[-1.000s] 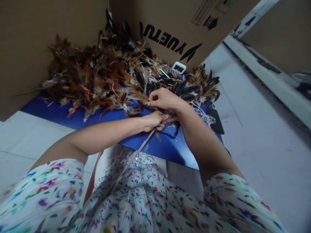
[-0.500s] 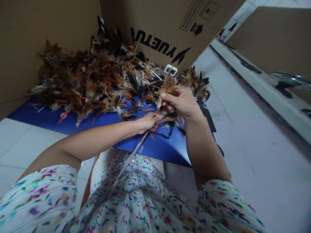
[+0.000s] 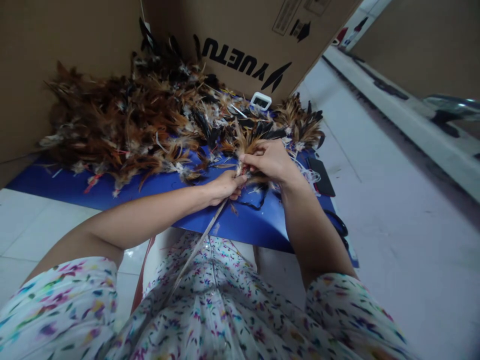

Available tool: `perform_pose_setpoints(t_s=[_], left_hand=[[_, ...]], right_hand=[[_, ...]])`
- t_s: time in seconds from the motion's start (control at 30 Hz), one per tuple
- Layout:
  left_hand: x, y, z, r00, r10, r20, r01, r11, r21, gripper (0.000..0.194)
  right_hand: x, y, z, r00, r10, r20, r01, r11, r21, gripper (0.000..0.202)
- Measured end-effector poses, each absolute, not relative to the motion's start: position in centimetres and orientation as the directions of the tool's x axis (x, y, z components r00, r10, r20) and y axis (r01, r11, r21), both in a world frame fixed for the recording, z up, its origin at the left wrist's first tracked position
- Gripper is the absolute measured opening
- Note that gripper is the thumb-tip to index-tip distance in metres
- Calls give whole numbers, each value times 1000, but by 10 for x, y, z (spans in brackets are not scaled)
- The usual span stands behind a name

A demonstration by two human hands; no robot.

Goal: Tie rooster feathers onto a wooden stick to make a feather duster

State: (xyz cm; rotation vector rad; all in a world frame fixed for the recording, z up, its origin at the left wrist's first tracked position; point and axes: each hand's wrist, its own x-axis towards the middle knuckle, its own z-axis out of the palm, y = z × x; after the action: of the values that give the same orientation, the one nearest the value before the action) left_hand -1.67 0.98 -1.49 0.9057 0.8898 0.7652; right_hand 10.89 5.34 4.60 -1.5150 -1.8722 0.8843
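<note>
My left hand (image 3: pixel 226 188) is closed on the upper end of a thin stick (image 3: pixel 204 235), which slants down toward my lap. My right hand (image 3: pixel 273 161) pinches a tuft of brown feathers (image 3: pixel 243 142) just above and to the right of my left hand. The tuft's base, with a bit of red on it, lies between the two hands. A large heap of brown and black feathers (image 3: pixel 112 120) spreads over the blue board (image 3: pixel 157 192) on the left and behind the hands.
Cardboard box walls (image 3: pixel 240 30) rise at the back and left. A small white-framed device (image 3: pixel 261 101) leans near the back wall. Right of my right hand lie a dark flat object (image 3: pixel 321 177), clear cord (image 3: pixel 309 173) and a black loop (image 3: pixel 336 223) at the board's edge.
My right hand has moved slightly down and left, closer to my left hand, with the feather tuft. The dark flat object and clear cord show more now. The view has shifted a little.
</note>
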Motion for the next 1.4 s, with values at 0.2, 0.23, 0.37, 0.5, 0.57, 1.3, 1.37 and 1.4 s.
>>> perform_pose_setpoints(t_s=[0.2, 0.23, 0.37, 0.5, 0.57, 1.3, 1.37, 1.4], left_hand=[[-17, 10, -17, 438, 853, -284, -187, 396, 899, 19], [-17, 10, -17, 436, 853, -287, -182, 396, 900, 20], [-16, 10, -16, 435, 853, -290, -173, 395, 902, 22], [-16, 9, -15, 432, 854, -289, -192, 400, 896, 23], [-16, 9, -15, 430, 855, -290, -199, 403, 893, 23], [-23, 11, -7, 490, 832, -261, -292, 439, 850, 28], [-27, 12, -3, 500, 833, -236, -317, 429, 846, 29], [-29, 13, 0, 497, 838, -225, -328, 422, 845, 29]], right_hand=[[113, 60, 36, -252, 966, 64, 676, 223, -702, 14], [113, 61, 34, -247, 964, 97, 698, 246, -673, 15], [112, 62, 31, -231, 951, 207, 770, 309, -558, 18], [110, 57, 36, -246, 951, 188, 824, 307, -477, 13], [107, 53, 39, -254, 952, 171, 844, 304, -442, 11], [117, 17, 41, -43, 861, 507, 735, 371, -568, 20], [124, 4, 41, 46, 817, 574, 712, 377, -593, 13], [127, -2, 39, 77, 804, 590, 705, 374, -602, 12]])
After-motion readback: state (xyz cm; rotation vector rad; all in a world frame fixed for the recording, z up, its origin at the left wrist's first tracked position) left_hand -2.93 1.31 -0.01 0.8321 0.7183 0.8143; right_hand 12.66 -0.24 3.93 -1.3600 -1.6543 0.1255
